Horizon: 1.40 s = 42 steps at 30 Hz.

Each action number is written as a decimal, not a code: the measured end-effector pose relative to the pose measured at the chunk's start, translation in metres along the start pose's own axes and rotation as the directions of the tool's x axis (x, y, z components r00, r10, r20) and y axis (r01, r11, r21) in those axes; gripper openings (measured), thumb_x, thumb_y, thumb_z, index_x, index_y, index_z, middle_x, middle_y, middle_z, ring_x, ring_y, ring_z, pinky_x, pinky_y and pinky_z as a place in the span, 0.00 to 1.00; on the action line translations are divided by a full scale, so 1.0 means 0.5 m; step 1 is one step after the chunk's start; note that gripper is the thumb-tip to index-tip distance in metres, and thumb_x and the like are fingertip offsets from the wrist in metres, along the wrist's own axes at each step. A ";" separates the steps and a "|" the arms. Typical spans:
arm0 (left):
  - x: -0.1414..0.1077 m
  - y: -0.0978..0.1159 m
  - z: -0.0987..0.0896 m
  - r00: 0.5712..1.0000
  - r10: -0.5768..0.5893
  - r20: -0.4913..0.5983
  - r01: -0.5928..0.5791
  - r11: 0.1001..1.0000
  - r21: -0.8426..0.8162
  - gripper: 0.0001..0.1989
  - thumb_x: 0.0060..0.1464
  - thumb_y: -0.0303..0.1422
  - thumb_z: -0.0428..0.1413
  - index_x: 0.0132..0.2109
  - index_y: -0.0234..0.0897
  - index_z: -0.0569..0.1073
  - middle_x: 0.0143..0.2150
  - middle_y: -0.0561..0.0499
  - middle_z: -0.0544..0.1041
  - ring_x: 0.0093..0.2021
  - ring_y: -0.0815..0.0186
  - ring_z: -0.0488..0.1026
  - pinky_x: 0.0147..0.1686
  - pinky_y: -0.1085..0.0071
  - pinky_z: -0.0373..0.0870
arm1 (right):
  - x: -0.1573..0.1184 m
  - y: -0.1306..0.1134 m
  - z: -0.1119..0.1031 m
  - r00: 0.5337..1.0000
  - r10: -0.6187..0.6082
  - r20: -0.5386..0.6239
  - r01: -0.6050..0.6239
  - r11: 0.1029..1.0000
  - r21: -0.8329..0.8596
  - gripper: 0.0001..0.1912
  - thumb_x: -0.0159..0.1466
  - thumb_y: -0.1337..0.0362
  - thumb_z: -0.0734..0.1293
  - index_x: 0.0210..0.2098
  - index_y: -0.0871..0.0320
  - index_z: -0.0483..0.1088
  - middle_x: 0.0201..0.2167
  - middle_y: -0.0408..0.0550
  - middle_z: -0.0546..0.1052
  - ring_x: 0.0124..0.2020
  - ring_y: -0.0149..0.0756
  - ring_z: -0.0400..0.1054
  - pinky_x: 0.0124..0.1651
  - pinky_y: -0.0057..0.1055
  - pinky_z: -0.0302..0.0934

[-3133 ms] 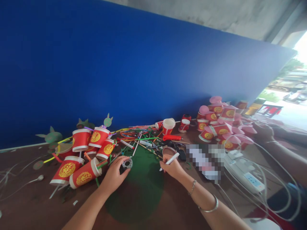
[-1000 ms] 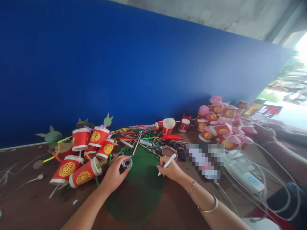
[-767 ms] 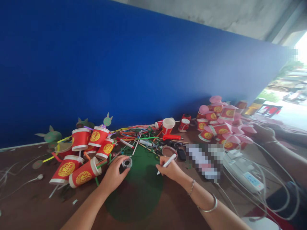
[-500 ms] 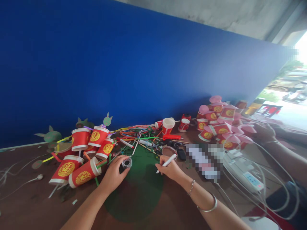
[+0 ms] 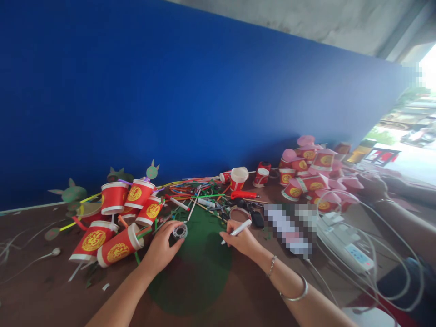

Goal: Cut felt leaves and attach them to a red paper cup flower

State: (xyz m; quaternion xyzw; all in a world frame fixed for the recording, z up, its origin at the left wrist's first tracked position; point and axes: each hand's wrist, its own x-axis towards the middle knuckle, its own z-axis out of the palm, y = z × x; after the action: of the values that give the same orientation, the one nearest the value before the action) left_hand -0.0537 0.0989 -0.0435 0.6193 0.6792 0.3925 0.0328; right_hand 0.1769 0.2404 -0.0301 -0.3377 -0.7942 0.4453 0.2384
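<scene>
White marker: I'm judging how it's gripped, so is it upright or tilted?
Tilted: the right hand holds the white marker slanting, left end lower, right end higher in view.

The green sheet (image 5: 190, 284) lies flat; a grey-and-black ring (image 5: 185, 231) is at its upper left, a white pen (image 5: 242, 226) slants at its right.

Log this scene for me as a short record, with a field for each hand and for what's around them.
Left hand: grips a dark round object with a pale ring on top
Right hand: holds a white pen, tip pointing down and left; contact unclear
Between hands: green sheet
Beyond hands: heap of coloured sticks, red-handled tool
Left side: red paper cups, several tilted
Right side: cups with pink pieces, white power strip, another person's arm
Backdrop: blue panel
</scene>
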 end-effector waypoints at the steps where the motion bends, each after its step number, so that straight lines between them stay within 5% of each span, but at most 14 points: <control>1: 0.000 0.000 0.000 1.000 -0.002 0.004 0.002 1.000 0.001 0.16 0.50 0.31 0.54 0.48 0.41 0.68 0.48 0.46 0.72 0.50 0.59 0.69 0.51 0.59 0.66 | 0.000 0.001 0.000 1.000 -0.001 -0.002 0.001 1.000 -0.004 0.12 0.53 0.63 0.64 0.19 0.56 0.55 0.12 0.38 0.65 0.15 0.26 0.59 0.18 0.21 0.48; 16: -0.001 0.000 -0.001 1.000 0.010 0.005 -0.010 1.000 -0.003 0.16 0.50 0.31 0.54 0.48 0.41 0.67 0.48 0.46 0.72 0.50 0.58 0.69 0.51 0.58 0.65 | 0.003 0.001 0.001 0.999 0.039 -0.009 -0.039 0.999 0.004 0.11 0.47 0.68 0.62 0.15 0.56 0.52 0.10 0.34 0.58 0.12 0.24 0.55 0.15 0.20 0.45; 42: 0.000 -0.001 0.000 1.000 0.006 0.000 -0.006 1.000 -0.008 0.16 0.50 0.32 0.54 0.48 0.41 0.68 0.48 0.46 0.72 0.50 0.58 0.69 0.50 0.58 0.66 | 0.001 -0.006 -0.002 0.994 0.094 0.051 -0.098 0.992 0.083 0.12 0.50 0.65 0.63 0.16 0.56 0.54 0.08 0.34 0.61 0.11 0.24 0.58 0.14 0.18 0.46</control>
State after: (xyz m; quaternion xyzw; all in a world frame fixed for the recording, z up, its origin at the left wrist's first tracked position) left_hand -0.0539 0.0990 -0.0436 0.6212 0.6758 0.3953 0.0343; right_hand 0.1763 0.2400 -0.0269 -0.3547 -0.7627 0.4975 0.2121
